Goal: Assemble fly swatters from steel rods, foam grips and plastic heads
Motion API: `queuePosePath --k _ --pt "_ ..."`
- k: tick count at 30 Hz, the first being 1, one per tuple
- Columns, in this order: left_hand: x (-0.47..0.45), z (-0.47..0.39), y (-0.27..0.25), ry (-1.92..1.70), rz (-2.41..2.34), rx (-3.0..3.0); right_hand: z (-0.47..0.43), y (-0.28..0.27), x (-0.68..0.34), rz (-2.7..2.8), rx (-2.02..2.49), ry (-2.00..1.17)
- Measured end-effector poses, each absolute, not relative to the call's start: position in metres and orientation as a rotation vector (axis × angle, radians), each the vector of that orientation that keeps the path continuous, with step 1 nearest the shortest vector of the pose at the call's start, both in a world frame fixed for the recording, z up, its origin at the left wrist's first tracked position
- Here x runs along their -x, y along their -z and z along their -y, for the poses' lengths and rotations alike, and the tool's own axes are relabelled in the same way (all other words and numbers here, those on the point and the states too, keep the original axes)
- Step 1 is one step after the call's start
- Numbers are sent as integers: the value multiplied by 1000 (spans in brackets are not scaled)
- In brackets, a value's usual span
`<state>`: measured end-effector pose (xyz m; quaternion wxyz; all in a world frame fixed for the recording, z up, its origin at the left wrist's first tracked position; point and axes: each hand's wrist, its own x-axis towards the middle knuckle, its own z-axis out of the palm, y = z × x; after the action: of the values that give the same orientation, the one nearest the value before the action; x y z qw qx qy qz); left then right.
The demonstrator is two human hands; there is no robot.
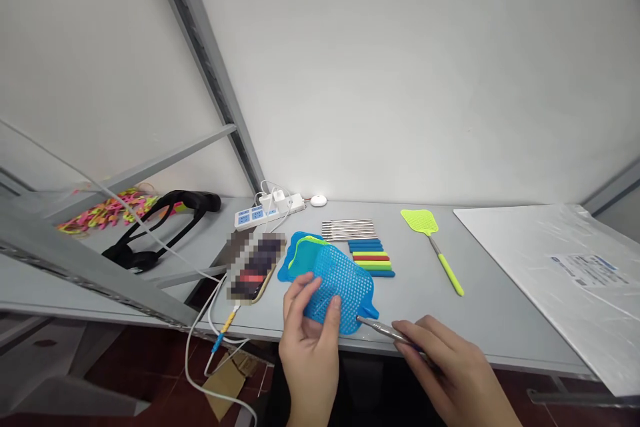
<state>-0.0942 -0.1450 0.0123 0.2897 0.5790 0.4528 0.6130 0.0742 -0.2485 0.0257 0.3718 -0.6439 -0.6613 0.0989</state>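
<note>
My left hand [310, 340] pinches a blue perforated fly swatter head [345, 280] between thumb and fingers, near the table's front edge. My right hand [445, 360] grips a thin metal rod [383, 328]; its far tip lies against the lower edge of the blue head, beside the small neck, and I cannot tell whether it is inserted. The rod's rear part is hidden in my palm. Behind my left hand lie further swatter heads, one blue [286, 272] and one yellow-green. Metal rods with coloured handles [370, 258] rest side by side farther back.
A yellow-green fly swatter [440, 257] lies at the right, before a white wrapped board [530, 267]. To the left are a phone [257, 270] on a cable, a power strip [270, 210], a black headband-like device [175, 213] and a grey metal shelf post [215, 60].
</note>
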Motion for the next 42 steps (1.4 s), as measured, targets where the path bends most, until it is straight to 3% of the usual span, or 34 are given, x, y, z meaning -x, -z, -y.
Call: queuePosePath --k 5,10,17,23,28,33,42 --pt "90 138 -16 -1504 -1118 -1354 229 -23 -71 1295 1641 -630" --pt "70 145 -17 -1285 -830 -954 201 -23 -62 1169 1346 -1001" --pt "62 135 -13 -1337 -927 -599 201 -16 -57 615 1206 -1275" --pt "60 132 -9 -1250 -922 -494 188 -18 -54 868 1418 -1016" --pt "51 142 13 -1082 -995 -533 180 -11 -57 956 1503 -1007" --pt "66 118 12 -1183 -1099 -651 185 -1 -66 1115 1585 -820" --pt "80 90 -17 -1276 -811 -520 181 -11 -68 1721 1698 -361"
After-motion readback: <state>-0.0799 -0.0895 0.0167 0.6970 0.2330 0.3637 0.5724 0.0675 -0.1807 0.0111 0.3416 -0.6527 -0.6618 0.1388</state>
